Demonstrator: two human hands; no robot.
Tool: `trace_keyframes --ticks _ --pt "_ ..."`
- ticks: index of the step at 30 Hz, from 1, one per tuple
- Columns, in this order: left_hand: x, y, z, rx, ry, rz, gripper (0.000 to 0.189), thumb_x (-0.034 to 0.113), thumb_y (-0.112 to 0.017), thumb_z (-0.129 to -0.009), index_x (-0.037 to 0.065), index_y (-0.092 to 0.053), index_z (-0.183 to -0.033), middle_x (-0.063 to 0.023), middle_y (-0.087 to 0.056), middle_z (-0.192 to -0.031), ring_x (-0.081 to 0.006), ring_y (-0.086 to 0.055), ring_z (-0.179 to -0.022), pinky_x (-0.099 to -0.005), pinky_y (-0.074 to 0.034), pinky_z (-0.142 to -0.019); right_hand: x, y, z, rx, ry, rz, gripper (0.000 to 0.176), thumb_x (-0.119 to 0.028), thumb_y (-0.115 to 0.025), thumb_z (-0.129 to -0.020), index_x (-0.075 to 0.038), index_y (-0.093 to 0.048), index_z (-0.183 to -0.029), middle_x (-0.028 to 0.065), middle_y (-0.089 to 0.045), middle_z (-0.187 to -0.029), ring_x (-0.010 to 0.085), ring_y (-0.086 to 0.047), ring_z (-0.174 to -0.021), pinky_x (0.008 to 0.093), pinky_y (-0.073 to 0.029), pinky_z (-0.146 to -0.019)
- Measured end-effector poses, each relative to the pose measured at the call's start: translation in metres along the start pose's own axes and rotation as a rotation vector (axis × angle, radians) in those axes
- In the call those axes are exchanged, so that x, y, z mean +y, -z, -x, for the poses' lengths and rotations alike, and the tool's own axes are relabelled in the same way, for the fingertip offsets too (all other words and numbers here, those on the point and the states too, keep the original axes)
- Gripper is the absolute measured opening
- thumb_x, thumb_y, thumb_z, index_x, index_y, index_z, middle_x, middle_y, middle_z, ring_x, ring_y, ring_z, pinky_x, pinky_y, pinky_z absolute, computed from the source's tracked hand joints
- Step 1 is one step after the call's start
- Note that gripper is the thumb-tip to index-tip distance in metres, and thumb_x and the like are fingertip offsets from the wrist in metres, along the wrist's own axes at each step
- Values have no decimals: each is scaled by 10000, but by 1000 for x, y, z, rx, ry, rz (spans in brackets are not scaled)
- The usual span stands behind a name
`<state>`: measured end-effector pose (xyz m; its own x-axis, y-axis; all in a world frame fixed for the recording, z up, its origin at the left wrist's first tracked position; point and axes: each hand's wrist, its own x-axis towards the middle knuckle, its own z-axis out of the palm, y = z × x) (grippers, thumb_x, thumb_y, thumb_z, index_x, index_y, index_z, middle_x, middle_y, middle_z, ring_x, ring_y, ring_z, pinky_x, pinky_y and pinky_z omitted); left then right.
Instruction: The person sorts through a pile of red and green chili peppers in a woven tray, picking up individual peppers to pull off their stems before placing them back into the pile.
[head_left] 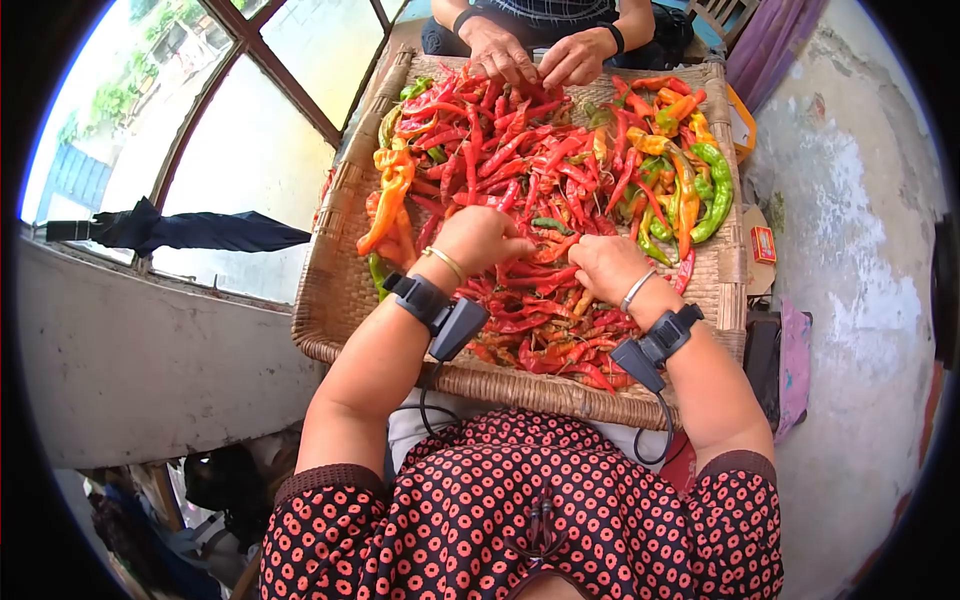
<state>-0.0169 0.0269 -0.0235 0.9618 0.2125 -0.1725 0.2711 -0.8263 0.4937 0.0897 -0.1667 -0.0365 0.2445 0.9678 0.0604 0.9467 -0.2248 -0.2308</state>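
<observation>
A heap of mostly red chili peppers (500, 150) covers the middle of a shallow woven basket (330, 290). Over the heap, my left hand (482, 240) is closed, fingertips pinched together; what they hold, if anything, is hidden. Close by on the right, my right hand (612, 268) is also closed, its fingertips at the end of a red chili pepper (556, 249) that lies between the two hands. A small dark green pepper (551, 225) rests just beyond them. Smaller, wrinkled red peppers (560, 345) lie on the basket's near side.
Across the basket, another person's hands (535, 57) work at the heap's far edge. Orange peppers (393, 190) lie at left, green ones (715, 195) at right. A folded umbrella (210, 230) juts from the window side. A wall (840, 250) stands at right.
</observation>
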Motion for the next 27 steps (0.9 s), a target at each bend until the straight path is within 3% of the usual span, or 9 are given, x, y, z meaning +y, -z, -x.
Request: trace_keyframes --ticks 6,9,12,16,19,21,23,25,27 --pt "-10 -12 -4 -53 -150 -127 211 265 -627 -701 56 -639 -723 -120 -588 -620 -235 -574 -566 -324 -452 -553 13 24 6 4 13 -225 76 -108 -569 -660 -44 -540 -689 122 -560 -660 290 -565 -658 363 -451 -600" --pt "-14 6 -5 -41 -56 250 192 222 -626 -671 40 -631 -732 -124 -586 -630 -207 -573 -567 -314 -453 -559 20 34 8 -25 -35 -377 119 -110 -572 -656 -27 -572 -741 100 -574 -637 217 -574 -587 316 -449 -556" --pt "-23 21 -6 239 62 619 165 171 -612 -727 11 -624 -687 -43 -594 -598 -86 -539 -557 -255 -431 -517 22 42 7 -53 -146 -618 108 -101 -578 -689 -12 -563 -749 43 -562 -607 126 -551 -554 269 -439 -529" --pt "-22 30 -9 695 169 1075 226 173 -581 -794 -33 -578 -886 -27 -591 -755 -44 -515 -657 -216 -432 -520 17 50 6 -119 -393 -1017 76 -69 -558 -762 -23 -550 -822 2 -540 -605 52 -497 -497 195 -402 -447" --pt "-32 9 -18 661 100 801 216 144 -585 -782 -23 -570 -918 -45 -593 -780 -81 -536 -671 -230 -439 -548 17 42 4 -73 -422 -1102 106 -100 -586 -753 -17 -568 -816 -4 -537 -615 56 -499 -496 204 -409 -455" --pt "-18 -5 -14 512 -169 596 147 129 -607 -751 5 -607 -829 -61 -599 -705 -112 -559 -651 -267 -447 -584 14 40 2 -40 -431 -1125 126 -106 -587 -756 -12 -564 -837 0 -545 -636 58 -499 -495 206 -414 -459" --pt "-5 -12 -11 253 -289 241 172 184 -607 -719 60 -619 -839 -120 -603 -749 -262 -582 -667 -337 -464 -610 13 37 2 -26 -457 -1197 134 -105 -587 -758 -13 -562 -852 3 -550 -644 59 -501 -483 198 -409 -436" --pt "5 -22 -7 238 -456 14 231 252 -632 -680 80 -614 -833 -120 -583 -738 -296 -571 -685 -382 -460 -611 10 37 2 -17 -490 -1239 141 -107 -588 -759 -17 -562 -864 3 -553 -649 59 -505 -477 188 -403 -415" --pt "13 -25 -3 54 -407 -105 242 259 -627 -678 93 -614 -853 -104 -578 -771 -282 -570 -749 -372 -464 -656 9 35 1 -16 -501 -1196 150 -108 -591 -755 -13 -563 -868 5 -555 -652 58 -510 -486 191 -408 -423"
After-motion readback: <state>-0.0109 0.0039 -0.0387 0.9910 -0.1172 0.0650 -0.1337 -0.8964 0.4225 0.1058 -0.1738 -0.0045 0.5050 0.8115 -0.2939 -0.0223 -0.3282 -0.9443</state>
